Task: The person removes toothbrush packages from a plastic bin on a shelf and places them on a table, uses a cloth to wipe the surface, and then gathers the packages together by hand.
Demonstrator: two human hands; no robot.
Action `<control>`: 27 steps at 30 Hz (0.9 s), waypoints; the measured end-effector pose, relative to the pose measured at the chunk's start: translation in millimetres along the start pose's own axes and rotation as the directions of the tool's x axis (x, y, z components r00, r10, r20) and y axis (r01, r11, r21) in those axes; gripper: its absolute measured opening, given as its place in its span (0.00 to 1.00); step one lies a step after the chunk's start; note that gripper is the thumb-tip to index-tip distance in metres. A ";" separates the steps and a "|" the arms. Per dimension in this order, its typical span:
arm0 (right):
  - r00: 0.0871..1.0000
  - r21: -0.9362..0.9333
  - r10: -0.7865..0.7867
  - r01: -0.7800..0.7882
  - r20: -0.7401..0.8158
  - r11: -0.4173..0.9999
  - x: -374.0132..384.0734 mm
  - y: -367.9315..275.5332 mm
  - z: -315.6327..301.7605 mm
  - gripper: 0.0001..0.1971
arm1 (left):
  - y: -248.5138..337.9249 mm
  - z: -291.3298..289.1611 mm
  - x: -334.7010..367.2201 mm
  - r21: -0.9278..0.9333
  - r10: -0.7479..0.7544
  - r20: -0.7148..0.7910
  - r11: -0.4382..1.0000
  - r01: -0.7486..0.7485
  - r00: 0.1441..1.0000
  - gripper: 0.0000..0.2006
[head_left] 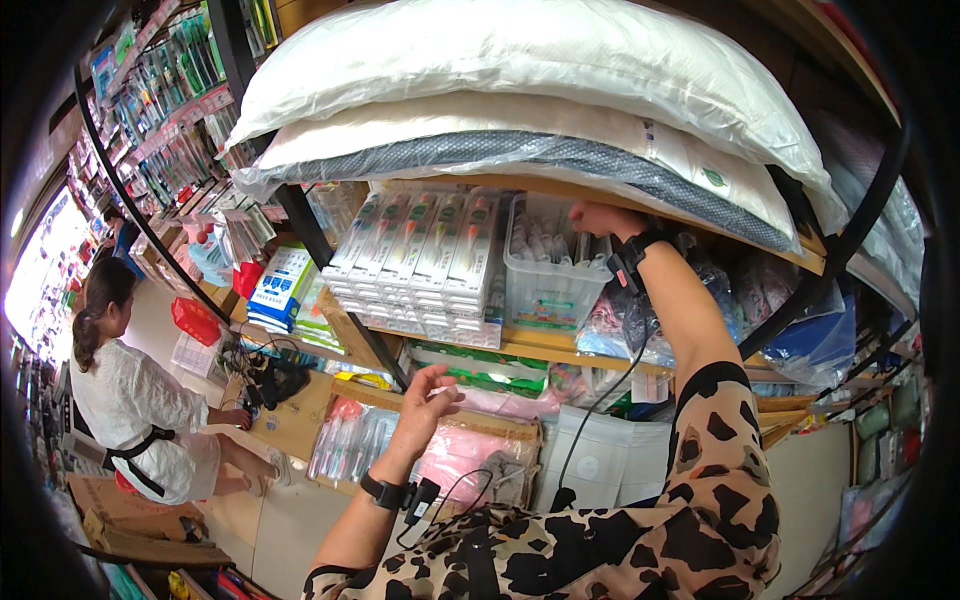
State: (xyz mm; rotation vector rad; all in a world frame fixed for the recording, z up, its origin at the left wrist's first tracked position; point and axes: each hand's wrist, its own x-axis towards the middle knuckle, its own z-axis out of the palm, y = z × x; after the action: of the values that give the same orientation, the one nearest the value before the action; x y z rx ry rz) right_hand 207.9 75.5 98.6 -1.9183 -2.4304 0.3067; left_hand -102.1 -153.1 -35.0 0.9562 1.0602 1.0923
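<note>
My right hand reaches under the upper shelf, over the rim of a clear plastic bin. Its fingers are partly hidden by the shelf edge and bent, so I cannot tell whether they hold anything. Inside the bin stand several slim, clear-wrapped items, too small to name. To the bin's left are stacked packs of toothbrushes with coloured parts. My left hand is raised in front of the shelf, below these packs, with its fingers apart and nothing in it.
Large plastic-wrapped pillows bulge over the upper shelf's edge. Bagged goods lie right of the bin. Lower down are a pink bagged bundle and white packages. A person in white sits at the left near a red box.
</note>
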 end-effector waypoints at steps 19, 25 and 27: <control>0.770 0.402 -0.044 0.380 -0.637 0.833 -144.1 -12.5 84.1 0.10 | -27.1 -45.4 -17.7 -0.062 -0.024 -0.122 0.998 0.016 0.992 0.05; 0.973 0.896 0.098 0.150 -0.209 0.418 -188.5 8.4 162.1 0.09 | -63.0 -71.8 -30.5 -0.042 -0.076 -0.238 0.997 0.068 0.968 0.03; 0.988 0.925 0.115 0.052 -0.102 0.375 -204.6 22.2 187.3 0.09 | -72.2 -75.3 -32.3 -0.037 -0.121 -0.271 0.993 0.115 0.955 0.03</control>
State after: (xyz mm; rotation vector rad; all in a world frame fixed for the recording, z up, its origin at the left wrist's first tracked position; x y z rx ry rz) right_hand 251.0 -142.6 -68.7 -1.3151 -1.4509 1.1869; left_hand -164.1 -193.2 -115.5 0.7285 1.3107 1.1549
